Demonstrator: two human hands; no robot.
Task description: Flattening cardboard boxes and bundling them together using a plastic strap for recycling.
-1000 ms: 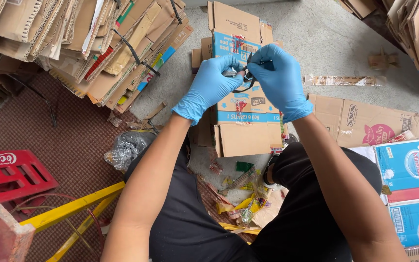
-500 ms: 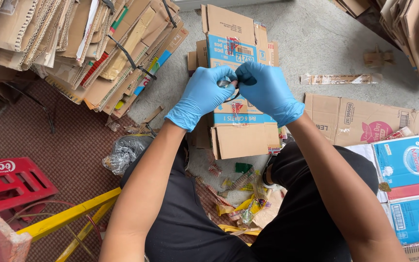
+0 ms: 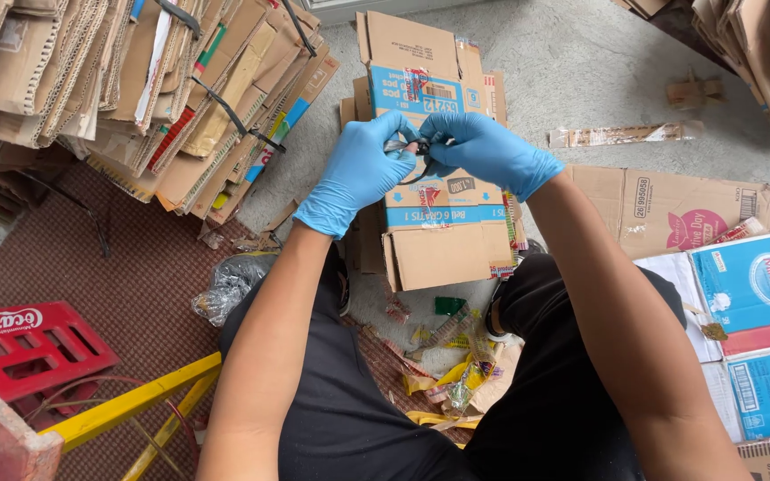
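Both my hands wear blue gloves and meet above a flattened brown cardboard box (image 3: 443, 254) with a blue printed band, lying on the floor in front of my knees. My left hand (image 3: 360, 169) and my right hand (image 3: 485, 151) pinch a thin black cord or strap (image 3: 419, 153) between their fingertips; a small loop of it hangs just below. More flattened cardboard lies under the box.
A big bundle of strapped cardboard sheets (image 3: 135, 80) leans at the upper left. A red plastic crate (image 3: 28, 343) and a yellow bar (image 3: 131, 405) sit at the lower left. Flat boxes (image 3: 741, 267) lie to the right; wrappers and scraps (image 3: 443, 356) litter the floor between my legs.
My hands have shifted slightly and drawn closer together on the black cord. The view has drifted a little; the box stays in place.
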